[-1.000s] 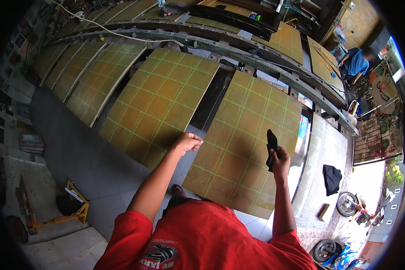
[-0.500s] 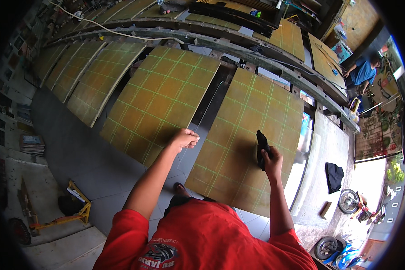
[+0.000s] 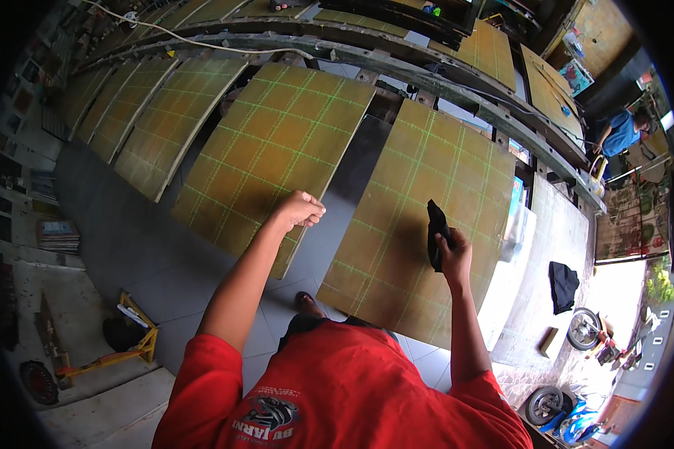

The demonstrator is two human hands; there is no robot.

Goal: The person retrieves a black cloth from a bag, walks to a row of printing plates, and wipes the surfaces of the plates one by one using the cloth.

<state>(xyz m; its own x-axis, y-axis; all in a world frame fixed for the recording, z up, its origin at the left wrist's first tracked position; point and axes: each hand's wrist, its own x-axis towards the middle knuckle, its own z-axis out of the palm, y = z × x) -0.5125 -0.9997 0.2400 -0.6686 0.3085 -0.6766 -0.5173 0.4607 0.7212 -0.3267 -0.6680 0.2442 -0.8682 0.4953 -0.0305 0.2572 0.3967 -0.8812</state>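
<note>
My right hand (image 3: 457, 253) grips a folded black cloth (image 3: 436, 238) between thumb and fingers, held above a brown board (image 3: 386, 187) marked with a green grid. The cloth's shadow falls on that board. My left hand (image 3: 301, 209) is closed in a pinch over the right edge of the neighbouring gridded board (image 3: 269, 142). Whatever its fingertips hold, if anything, is too small to make out. Between the two boards runs a gap, with grey floor tiles showing below.
More gridded boards (image 3: 172, 112) lie in a row to the left, along a long rail (image 3: 397, 78). A pale board (image 3: 550, 232) carries another black cloth (image 3: 562, 286) at right. Motorcycles stand beyond it. A person in blue (image 3: 620, 133) works at the far right.
My view has shifted slightly, so the boards sit a little differently in it. My left hand has moved slightly left and up. My right hand still holds the black cloth.
</note>
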